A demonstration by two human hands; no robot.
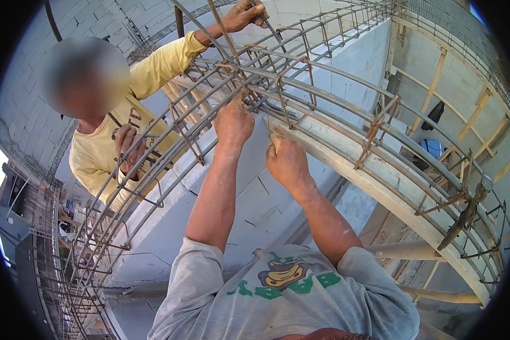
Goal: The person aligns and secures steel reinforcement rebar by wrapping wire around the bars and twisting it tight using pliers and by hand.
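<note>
My left hand (234, 123) is raised to the crossing of the steel reinforcing bars (328, 93), its fingers closed at the joint. What it grips there is hidden by the fingers. Lower and to the right, my right hand (288, 161) is closed, knuckles up, against the end of a pale curved form board (345, 156) under the bars. Whatever those fingers pinch does not show. Thin bent stirrups (374, 133) tie the long bars into a cage, which runs down to the left and curves away to the right.
Across the cage, a co-worker in a yellow shirt (147, 76) holds a bar with a raised hand (243, 14); the other hand (129, 148) is by the left cage. A hammer-like tool (464, 215) hangs on the right bars. White block wall (249, 192) stands below; timber props (430, 82) are beyond.
</note>
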